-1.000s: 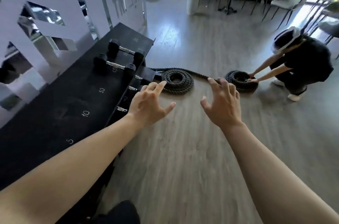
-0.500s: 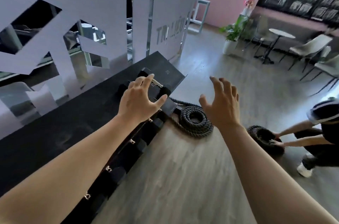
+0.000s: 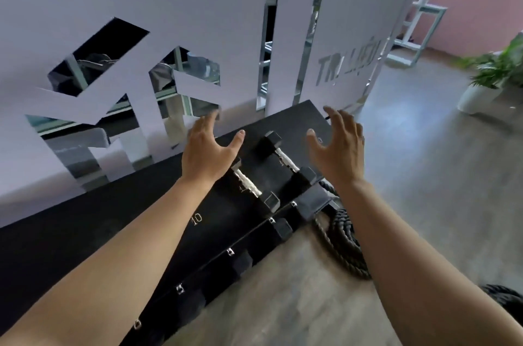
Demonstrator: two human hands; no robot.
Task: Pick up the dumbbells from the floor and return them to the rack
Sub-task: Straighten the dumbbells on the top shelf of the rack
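Note:
Two black hex dumbbells with metal handles lie side by side on the top shelf of the black rack: the nearer dumbbell and the farther dumbbell. My left hand hovers open just left of them, its palm partly hiding the nearer one's far head. My right hand is open to their right, above the rack's far end. Neither hand holds anything. More dumbbell ends show on the lower shelf below the rack's front edge.
A coiled battle rope lies on the wooden floor beside the rack's end. A white cut-out partition stands behind the rack. A potted plant and a white stand are at the far right.
My view has swung left and up toward the rack. Both hands have moved forward, from over the floor to either side of the two dumbbells on the top shelf. The other person has left view.

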